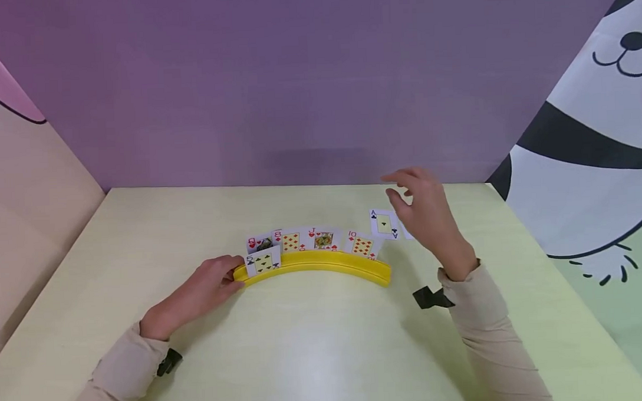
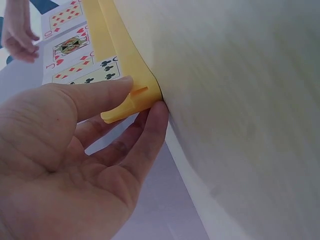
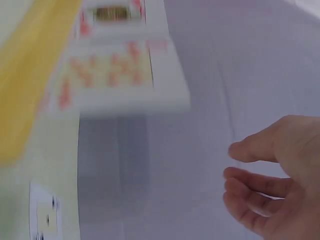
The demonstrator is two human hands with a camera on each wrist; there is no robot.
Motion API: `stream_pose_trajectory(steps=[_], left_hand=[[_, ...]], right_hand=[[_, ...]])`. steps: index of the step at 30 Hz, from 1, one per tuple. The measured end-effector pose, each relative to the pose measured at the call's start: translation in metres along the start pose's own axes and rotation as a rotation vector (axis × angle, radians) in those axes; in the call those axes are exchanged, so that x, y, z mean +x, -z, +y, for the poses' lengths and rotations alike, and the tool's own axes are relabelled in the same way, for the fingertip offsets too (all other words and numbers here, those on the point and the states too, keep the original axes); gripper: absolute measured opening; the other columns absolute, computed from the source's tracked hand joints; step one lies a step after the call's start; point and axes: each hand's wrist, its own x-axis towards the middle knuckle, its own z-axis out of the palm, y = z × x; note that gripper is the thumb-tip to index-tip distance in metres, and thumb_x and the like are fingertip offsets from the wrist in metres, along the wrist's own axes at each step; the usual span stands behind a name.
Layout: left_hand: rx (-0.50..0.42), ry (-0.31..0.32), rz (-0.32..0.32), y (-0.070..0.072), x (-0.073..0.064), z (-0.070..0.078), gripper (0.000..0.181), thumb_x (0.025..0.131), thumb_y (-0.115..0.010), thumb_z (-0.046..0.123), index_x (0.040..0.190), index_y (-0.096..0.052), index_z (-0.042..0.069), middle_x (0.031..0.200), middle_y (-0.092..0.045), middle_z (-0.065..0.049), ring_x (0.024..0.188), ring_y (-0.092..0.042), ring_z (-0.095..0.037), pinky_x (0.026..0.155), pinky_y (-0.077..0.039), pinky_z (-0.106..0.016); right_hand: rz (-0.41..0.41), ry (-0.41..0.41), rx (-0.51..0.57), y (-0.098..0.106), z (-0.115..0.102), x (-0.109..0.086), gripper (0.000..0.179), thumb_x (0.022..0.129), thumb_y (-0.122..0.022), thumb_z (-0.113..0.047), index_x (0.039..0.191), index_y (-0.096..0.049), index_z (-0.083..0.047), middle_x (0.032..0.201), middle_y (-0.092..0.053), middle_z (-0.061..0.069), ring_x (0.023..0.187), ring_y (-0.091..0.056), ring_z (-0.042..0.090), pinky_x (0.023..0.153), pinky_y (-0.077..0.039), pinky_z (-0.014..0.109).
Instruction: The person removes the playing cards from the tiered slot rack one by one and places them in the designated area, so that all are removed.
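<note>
A curved yellow card holder [image 1: 323, 260] stands on the table with several playing cards upright in it. My left hand [image 1: 209, 284] grips its left end, thumb on one side and fingers on the other, as the left wrist view shows. Closest to that hand is a clubs card [image 1: 263, 261], partly covering a queen [image 1: 260, 244]. Further right stand a diamonds card [image 1: 290, 241], a jack of hearts [image 1: 323, 239] and a 10 of diamonds [image 1: 362, 245]. Raised beyond the holder's right end, my right hand [image 1: 424, 206] has loosely bent fingers and nothing between them.
An ace of clubs [image 1: 384, 224] lies face up on the pale table [image 1: 305, 342], behind the holder's right end. Beside it another card [image 1: 407, 233] is mostly hidden by the right hand. A purple wall [image 1: 296, 95] rises at the table's back edge.
</note>
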Motion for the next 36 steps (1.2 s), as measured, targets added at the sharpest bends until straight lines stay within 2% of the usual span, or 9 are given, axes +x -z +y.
stream_pose_trajectory(steps=[5, 12, 16, 18, 19, 27, 32, 36], left_hand=[[0.008, -0.008, -0.007, 0.000, 0.000, -0.001, 0.027, 0.089, -0.071, -0.002, 0.114, -0.061, -0.005, 0.113, -0.065, -0.019, 0.091, -0.069, -0.024, 0.076, -0.060, -0.031], [0.006, -0.039, -0.010, -0.001, 0.002, 0.000, 0.022, 0.089, -0.070, -0.003, 0.109, -0.062, -0.004, 0.108, -0.066, -0.017, 0.090, -0.069, -0.024, 0.076, -0.060, -0.032], [-0.007, -0.048, -0.011, -0.003, 0.003, 0.001, 0.021, 0.090, -0.069, -0.003, 0.109, -0.062, -0.004, 0.109, -0.065, -0.018, 0.090, -0.068, -0.024, 0.076, -0.060, -0.032], [-0.014, -0.051, -0.011, -0.004, 0.003, 0.002, 0.021, 0.090, -0.070, -0.003, 0.109, -0.062, -0.003, 0.109, -0.065, -0.018, 0.090, -0.068, -0.023, 0.076, -0.060, -0.031], [-0.016, -0.053, -0.010, -0.005, 0.003, 0.003, 0.021, 0.090, -0.070, -0.003, 0.109, -0.062, -0.003, 0.109, -0.065, -0.017, 0.090, -0.068, -0.023, 0.076, -0.060, -0.031], [-0.014, -0.082, 0.001, -0.005, 0.003, 0.006, 0.020, 0.089, -0.071, -0.003, 0.106, -0.062, -0.001, 0.104, -0.066, -0.013, 0.088, -0.067, -0.022, 0.075, -0.060, -0.030], [-0.006, -0.087, 0.005, -0.005, 0.002, 0.006, 0.019, 0.089, -0.071, -0.003, 0.105, -0.062, -0.001, 0.103, -0.066, -0.013, 0.088, -0.067, -0.022, 0.074, -0.060, -0.030], [-0.008, -0.083, 0.012, -0.004, 0.001, 0.007, 0.021, 0.088, -0.071, -0.004, 0.107, -0.061, -0.002, 0.102, -0.065, -0.012, 0.088, -0.067, -0.022, 0.074, -0.060, -0.030]], right_hand=[[0.013, 0.140, 0.046, -0.020, -0.037, -0.001, 0.020, 0.092, -0.067, 0.000, 0.111, -0.072, -0.003, 0.113, -0.065, 0.014, 0.101, -0.056, 0.030, 0.080, -0.053, 0.041], [-0.064, 0.268, 0.051, -0.045, -0.075, -0.003, 0.022, 0.092, -0.068, -0.001, 0.114, -0.070, -0.005, 0.113, -0.064, 0.010, 0.104, -0.054, 0.025, 0.090, -0.052, 0.037], [-0.119, 0.338, 0.042, -0.060, -0.090, -0.005, 0.023, 0.092, -0.068, -0.002, 0.115, -0.070, -0.006, 0.113, -0.064, 0.009, 0.107, -0.053, 0.023, 0.091, -0.053, 0.034], [-0.149, 0.364, 0.045, -0.068, -0.097, -0.007, 0.024, 0.092, -0.068, -0.002, 0.115, -0.070, -0.006, 0.114, -0.063, 0.008, 0.108, -0.053, 0.022, 0.091, -0.053, 0.031], [-0.164, 0.376, 0.047, -0.073, -0.100, -0.008, 0.023, 0.092, -0.067, -0.003, 0.115, -0.070, -0.006, 0.115, -0.063, 0.007, 0.109, -0.053, 0.021, 0.087, -0.054, 0.029], [-0.263, 0.462, 0.022, -0.099, -0.121, -0.014, 0.020, 0.095, -0.063, -0.005, 0.113, -0.069, -0.008, 0.115, -0.063, 0.003, 0.108, -0.052, 0.017, 0.091, -0.050, 0.023], [-0.297, 0.490, -0.057, -0.109, -0.126, -0.016, 0.018, 0.093, -0.068, -0.008, 0.111, -0.071, -0.009, 0.110, -0.066, 0.002, 0.106, -0.054, 0.017, 0.090, -0.050, 0.024], [-0.313, 0.521, -0.161, -0.116, -0.127, -0.020, 0.015, 0.093, -0.069, -0.013, 0.107, -0.073, -0.011, 0.109, -0.069, 0.002, 0.103, -0.055, 0.018, 0.091, -0.049, 0.025]])
